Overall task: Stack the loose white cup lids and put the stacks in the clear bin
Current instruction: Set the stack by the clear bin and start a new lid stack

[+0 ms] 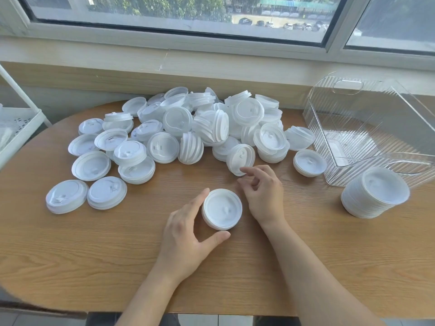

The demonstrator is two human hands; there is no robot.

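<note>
Left hand (186, 234): your grip curls around a short stack of lids (222, 209) on the tabletop (94, 255), thumb at its near edge, fingers along its left side. Right hand (261, 196): fingers loosely bent and spread, holding nothing; your forefinger tip touches a tilted lid (240, 158) just beyond. Behind it, a loose pile of white lids (188, 128) spreads across the tabletop's far half. At the right edge, a taller stack (374, 192) leans just in front of the clear bin (353, 109). The bin stands beneath the window sill (211, 64).
</note>
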